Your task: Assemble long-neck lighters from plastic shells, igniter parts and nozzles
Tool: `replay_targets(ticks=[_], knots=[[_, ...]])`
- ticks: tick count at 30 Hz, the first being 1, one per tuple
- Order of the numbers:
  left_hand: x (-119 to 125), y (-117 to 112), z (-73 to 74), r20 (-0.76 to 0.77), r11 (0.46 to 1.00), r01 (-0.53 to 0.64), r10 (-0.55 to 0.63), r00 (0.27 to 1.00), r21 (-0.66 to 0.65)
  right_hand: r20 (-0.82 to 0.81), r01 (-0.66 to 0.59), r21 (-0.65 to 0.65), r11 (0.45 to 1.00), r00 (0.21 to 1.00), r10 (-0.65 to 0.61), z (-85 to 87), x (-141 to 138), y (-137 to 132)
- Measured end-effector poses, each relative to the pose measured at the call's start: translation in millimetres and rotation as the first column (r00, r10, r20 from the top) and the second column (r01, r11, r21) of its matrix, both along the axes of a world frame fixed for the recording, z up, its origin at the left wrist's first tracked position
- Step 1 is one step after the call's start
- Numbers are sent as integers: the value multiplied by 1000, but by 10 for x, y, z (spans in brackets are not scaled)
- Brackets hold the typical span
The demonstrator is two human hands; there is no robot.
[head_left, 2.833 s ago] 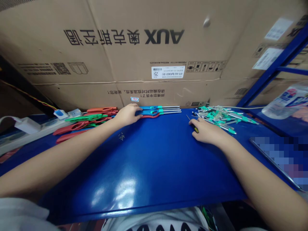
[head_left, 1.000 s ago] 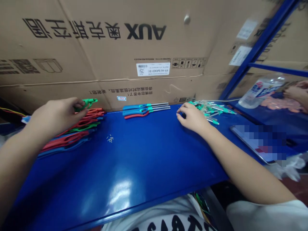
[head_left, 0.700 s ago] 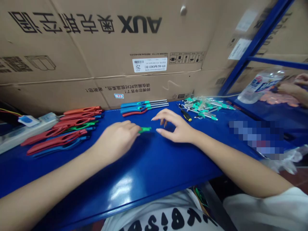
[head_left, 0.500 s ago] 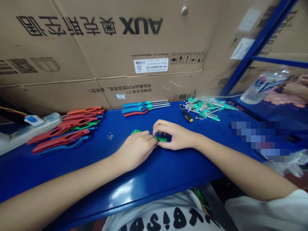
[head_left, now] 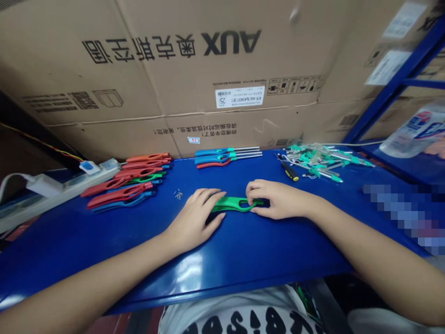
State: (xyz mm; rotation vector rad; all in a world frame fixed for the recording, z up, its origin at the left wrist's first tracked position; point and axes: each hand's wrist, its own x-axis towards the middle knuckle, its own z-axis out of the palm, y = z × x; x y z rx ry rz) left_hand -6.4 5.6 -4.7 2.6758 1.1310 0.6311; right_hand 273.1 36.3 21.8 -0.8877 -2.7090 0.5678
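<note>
Both of my hands are at a green plastic lighter handle (head_left: 231,203) with an oval opening near its right end. My left hand (head_left: 194,215) curves round the handle's left end, thumb on the near side and fingers on the far side; its palm hides that end. With thumb and fingertips, my right hand (head_left: 273,198) pinches the narrow right end beside the opening. Left of my left hand lies a small group of thin metal pieces (head_left: 178,194), perhaps screws. Beyond my right hand is a black and yellow screwdriver (head_left: 290,172).
Red, blue and green handles (head_left: 120,192) lie at the left by a white power strip (head_left: 74,185). Several lighters with metal tubes (head_left: 227,156) lie before the cardboard (head_left: 194,106). A heap of teal-and-metal lighter inserts (head_left: 323,160) and a plastic bottle (head_left: 410,132) are at right.
My left hand has opened out from its closed hold, and more of the green handle shows between my hands. My right hand keeps its right end. The view has shifted left.
</note>
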Motion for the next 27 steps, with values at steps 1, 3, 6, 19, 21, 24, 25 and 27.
replay_targets(ticks=[1,3,6,19,21,24,25,27], knots=[[-17,23,-30,15,1000,-8,8,1000,-26,3,9,-4,1000,1000,-9,3,0,3],[-27,61,-74,27,998,-9,11,1000,-66,-2,25,-14,1000,1000,-25,2,6,20],[-15,96,-104,71,995,-5,13,997,-102,-22,40,-25,999,999,-41,-16,29,65],[0,145,-113,213,986,-5,41,976,-165,-79,47,-62,997,996,-52,-63,39,118],[1,143,-115,225,984,1,39,974,-176,-81,44,-47,998,996,-48,-70,47,122],[1,143,-118,232,983,-2,45,972,-183,-117,38,-24,999,992,-41,-105,49,133],[1,144,-118,233,983,-4,48,971,-185,-145,43,-18,999,988,-45,-121,43,138],[-2,147,-117,235,982,-8,52,971,-187,-217,68,-6,998,974,-68,-154,21,145]])
